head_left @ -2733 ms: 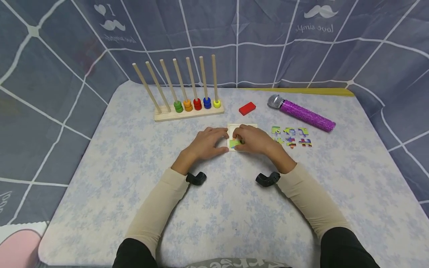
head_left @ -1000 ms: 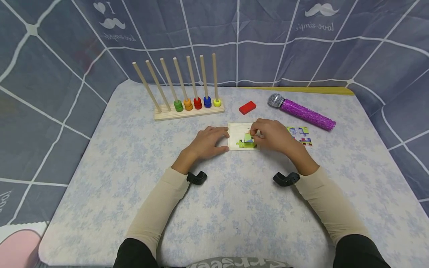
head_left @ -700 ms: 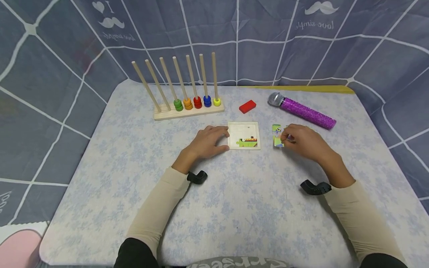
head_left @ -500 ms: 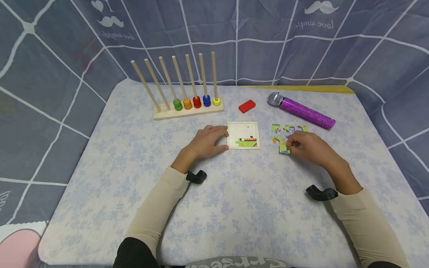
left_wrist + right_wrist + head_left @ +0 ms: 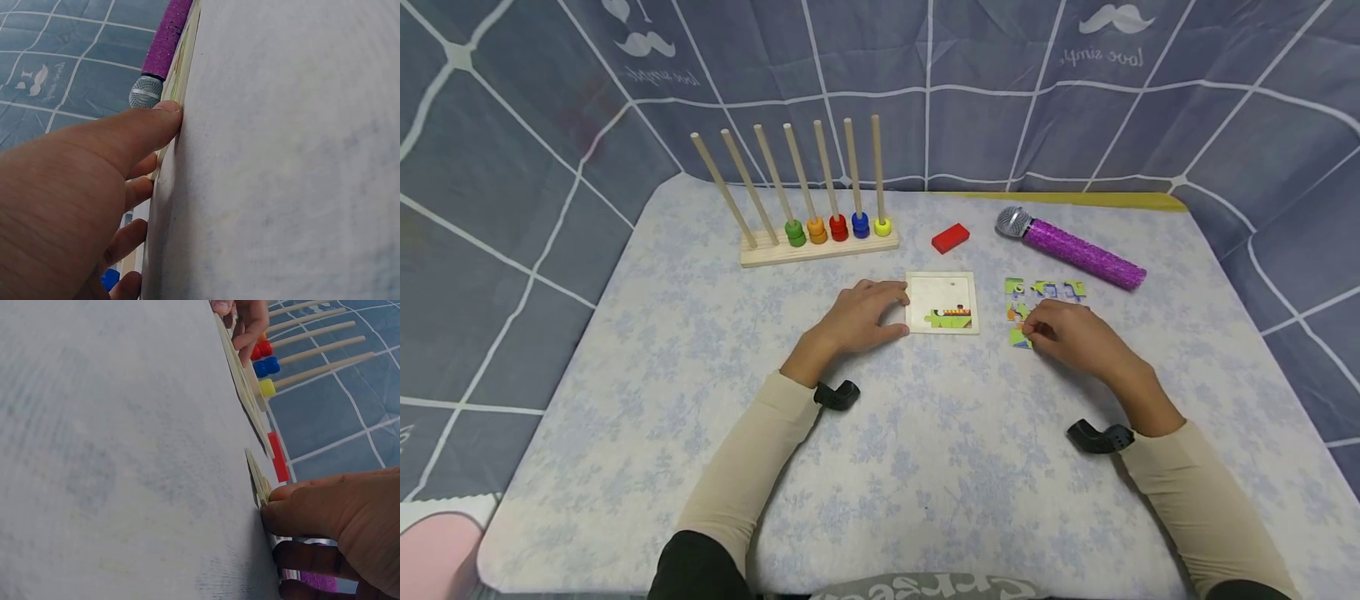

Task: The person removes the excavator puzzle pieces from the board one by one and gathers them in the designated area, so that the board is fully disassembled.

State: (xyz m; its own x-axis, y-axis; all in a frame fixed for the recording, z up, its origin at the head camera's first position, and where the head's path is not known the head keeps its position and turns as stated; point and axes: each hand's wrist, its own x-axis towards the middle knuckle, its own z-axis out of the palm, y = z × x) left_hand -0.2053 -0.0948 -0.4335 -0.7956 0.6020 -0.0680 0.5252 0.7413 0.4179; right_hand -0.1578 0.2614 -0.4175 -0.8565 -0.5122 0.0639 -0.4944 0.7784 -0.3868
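Note:
My left hand (image 5: 857, 319) rests at the left edge of a small wooden puzzle tray (image 5: 976, 304), its thumb and fingertips spread along that side. Joined puzzle pieces (image 5: 950, 319), green with a red and yellow strip, lie in the tray's lower right part. To the right of the tray, my right hand (image 5: 1070, 335) pinches a green and blue puzzle piece (image 5: 1019, 337) low over the table, just below the loose pieces. In the right wrist view the thumb (image 5: 287, 515) meets that piece's edge. Several loose puzzle pieces (image 5: 1045, 289) lie beyond the right hand, which partly hides them.
Behind the tray lie a red block (image 5: 951, 238) and a purple glittery microphone (image 5: 1084, 254). A wooden peg rack (image 5: 820, 250) with coloured beads stands at the back left. A patterned curtain (image 5: 880, 67) hangs behind the table (image 5: 880, 483).
My right hand has left the tray, carrying the green and blue piece right to the loose pieces, then shifting slightly left and nearer. My left hand has stayed at the tray's edge.

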